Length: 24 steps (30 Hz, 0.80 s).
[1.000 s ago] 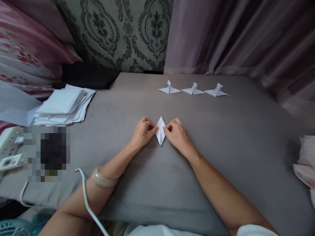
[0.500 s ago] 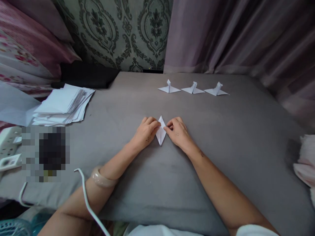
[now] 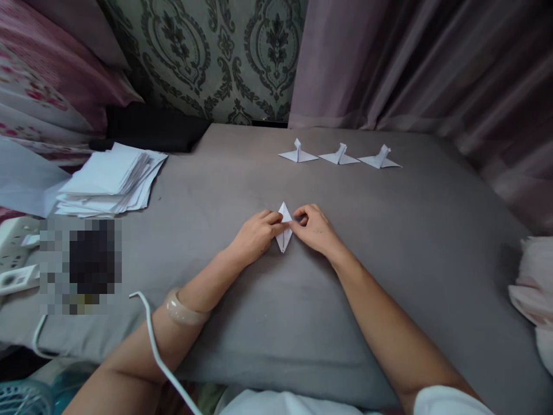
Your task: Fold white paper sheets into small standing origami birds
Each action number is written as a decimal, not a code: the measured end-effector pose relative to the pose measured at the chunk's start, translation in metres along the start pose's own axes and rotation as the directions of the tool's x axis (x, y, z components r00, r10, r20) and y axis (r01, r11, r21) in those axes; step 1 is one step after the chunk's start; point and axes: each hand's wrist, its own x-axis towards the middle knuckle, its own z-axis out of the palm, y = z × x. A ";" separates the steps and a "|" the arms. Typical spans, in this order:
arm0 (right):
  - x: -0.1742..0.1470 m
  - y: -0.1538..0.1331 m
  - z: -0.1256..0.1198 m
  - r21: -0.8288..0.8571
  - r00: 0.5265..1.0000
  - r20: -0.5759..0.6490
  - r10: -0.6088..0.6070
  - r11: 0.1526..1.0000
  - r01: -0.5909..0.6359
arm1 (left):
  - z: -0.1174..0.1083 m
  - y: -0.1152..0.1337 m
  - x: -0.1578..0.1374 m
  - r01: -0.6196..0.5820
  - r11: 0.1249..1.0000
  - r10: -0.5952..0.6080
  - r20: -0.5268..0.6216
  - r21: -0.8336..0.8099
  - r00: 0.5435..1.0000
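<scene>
A white folded paper diamond (image 3: 283, 239) lies on the grey cloth between my hands, its long axis pointing away from me. My left hand (image 3: 259, 231) is closed on its left side, with thumb and index finger over the middle of the paper. At the right edge, my right hand (image 3: 314, 228) has its thumb against the paper near the left thumb, the other fingers curled. Exactly what the right fingertips pinch is too small to make out. Farther back stand three folded paper birds (image 3: 298, 152) in a row, wings spread.
At the left are a stack of white paper sheets (image 3: 106, 178), a black cloth (image 3: 151, 128) and a white power strip (image 3: 17, 239). A white cable (image 3: 151, 331) crosses my left forearm. Pale fabric (image 3: 536, 288) lies at the right edge.
My left thumb has moved right across the middle of the paper, toward my right thumb. The paper diamond stays in nearly the same place.
</scene>
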 end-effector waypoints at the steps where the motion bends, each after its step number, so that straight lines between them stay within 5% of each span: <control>1: -0.001 -0.001 0.003 -0.034 1.000 -0.013 -0.017 0.999 0.017 | 0.000 0.001 0.000 0.017 1.000 -0.017 -0.011 -0.007 1.000; 19: -0.001 -0.004 -0.001 -0.039 0.999 0.023 0.034 0.999 -0.033 | -0.008 0.002 -0.011 0.110 0.994 -0.110 0.022 0.009 0.994; 24: -0.002 -0.004 -0.003 -0.042 1.000 0.022 0.000 0.999 0.001 | 0.000 0.000 -0.009 0.228 0.950 -0.265 -0.164 -0.213 0.950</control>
